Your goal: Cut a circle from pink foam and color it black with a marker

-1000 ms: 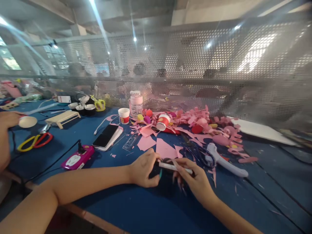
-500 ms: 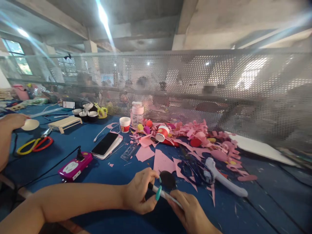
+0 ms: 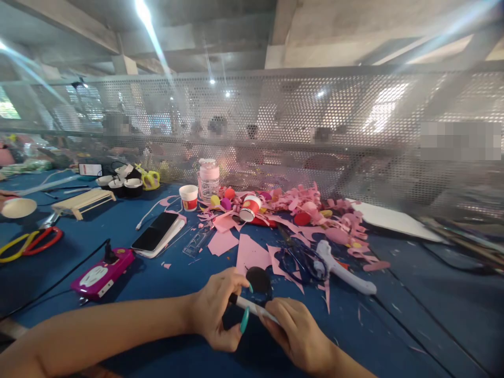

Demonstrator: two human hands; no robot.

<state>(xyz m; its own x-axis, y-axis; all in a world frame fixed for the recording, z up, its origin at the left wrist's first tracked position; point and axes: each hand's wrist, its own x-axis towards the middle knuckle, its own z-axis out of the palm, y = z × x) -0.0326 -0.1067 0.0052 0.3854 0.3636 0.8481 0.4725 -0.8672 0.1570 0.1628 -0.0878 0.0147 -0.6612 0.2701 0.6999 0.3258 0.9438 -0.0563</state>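
My left hand (image 3: 214, 314) is closed on one end of a thin white stick (image 3: 252, 308) that has a dark tip. Closed round the stick's other end is my right hand (image 3: 296, 332). The two hands meet low in the view, over the blue table (image 3: 413, 325). A black round foam piece (image 3: 258, 279) lies just beyond my fingers. Behind it lie cut pink foam sheets (image 3: 252, 251).
A white glue gun (image 3: 342, 263) and dark scissors (image 3: 299, 258) lie to the right of my hands. A phone (image 3: 154, 238), a magenta power strip (image 3: 101, 273), paper cups (image 3: 189, 197), a jar (image 3: 208, 177) and a heap of pink scraps (image 3: 315, 207) stand further back. A mesh screen (image 3: 275, 131) bounds the table.
My hands have drawn nearer to me with the stick and turned it from level to slanted. The black round piece now shows beyond my fingers. The camera has swung a little.
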